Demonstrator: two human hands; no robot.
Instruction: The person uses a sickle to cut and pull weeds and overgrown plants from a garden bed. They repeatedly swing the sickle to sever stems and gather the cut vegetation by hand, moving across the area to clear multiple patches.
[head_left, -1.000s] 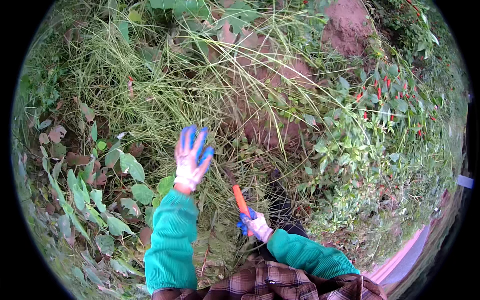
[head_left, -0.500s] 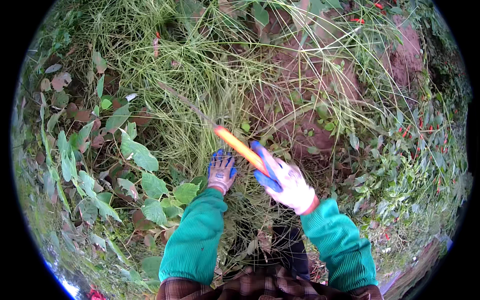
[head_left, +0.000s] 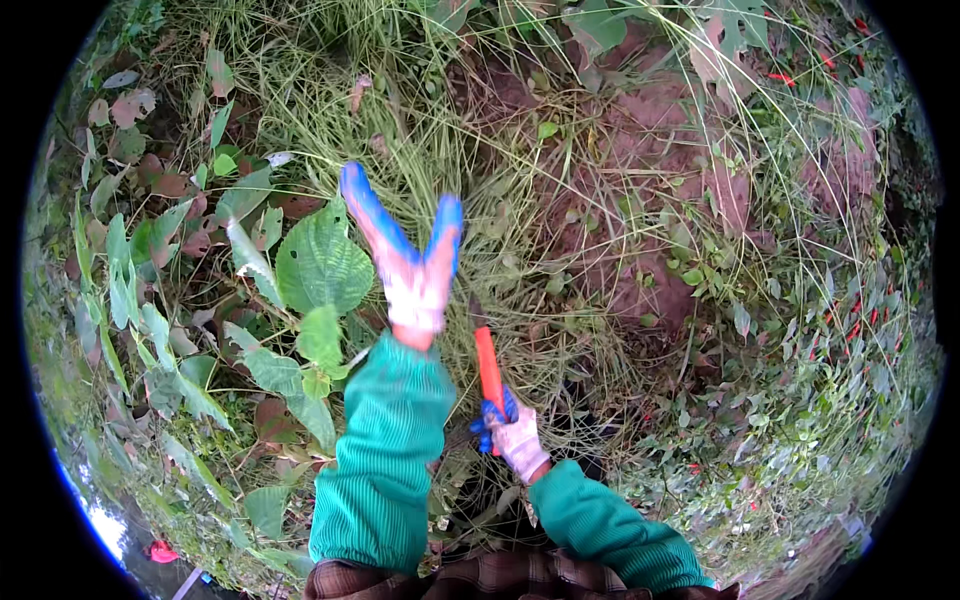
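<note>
My left hand [head_left: 408, 265], in a white and blue work glove, reaches forward over the long green grass [head_left: 420, 130]. Its thumb and fingers are spread wide in a V, with nothing held; motion blurs it a little. Closer to my body, my right hand [head_left: 512, 432], gloved the same way, is closed round the orange handle of a sickle [head_left: 488, 362]. The handle points forward, and only a short dark bit of the blade shows at its far end, over the cut-looking grass. Both forearms wear green ribbed sleeves.
Broad-leaved plants [head_left: 325, 262] crowd the left side, one big leaf close to my left hand. Reddish bare soil [head_left: 640, 150] shows ahead to the right. Bushes with red peppers [head_left: 855, 325] stand at the far right.
My left hand has lifted from the grass near me and moved forward, its fingers opening wide. My right hand has drawn back toward my body with the sickle, whose handle now points more straight ahead.
</note>
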